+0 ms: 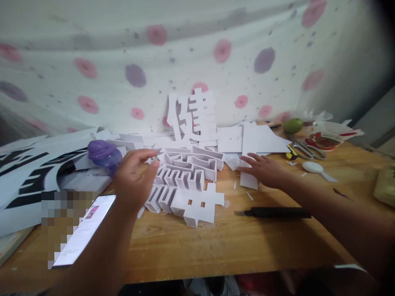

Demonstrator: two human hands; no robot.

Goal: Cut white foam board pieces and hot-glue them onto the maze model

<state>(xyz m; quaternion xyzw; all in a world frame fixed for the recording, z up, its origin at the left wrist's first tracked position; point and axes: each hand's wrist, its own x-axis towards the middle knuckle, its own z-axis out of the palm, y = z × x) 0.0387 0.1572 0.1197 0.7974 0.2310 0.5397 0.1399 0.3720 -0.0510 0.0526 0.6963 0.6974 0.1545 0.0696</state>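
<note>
My left hand (137,174) is at the left end of a raised white foam-board character (197,201). Its thumb and forefinger curl close together around something too small to make out. The character lies on the table, with thin upright walls and two square holes. My right hand (265,169) is to its right, fingers stretched out over a white strip of board (248,181). Behind them, a flat white cut-out character (197,115) leans upright against the curtain. A black-handled craft knife (274,212) lies in front of my right hand.
Left are a purple-lidded bottle (103,154), a lit phone (84,230) and sheets printed with black characters (33,172). White boards (262,137) lie at the back. Right are scissors (304,149), a yellow-black tape measure (291,153), a white spoon (317,169), a green fruit (293,125) and a plastic bag (331,133).
</note>
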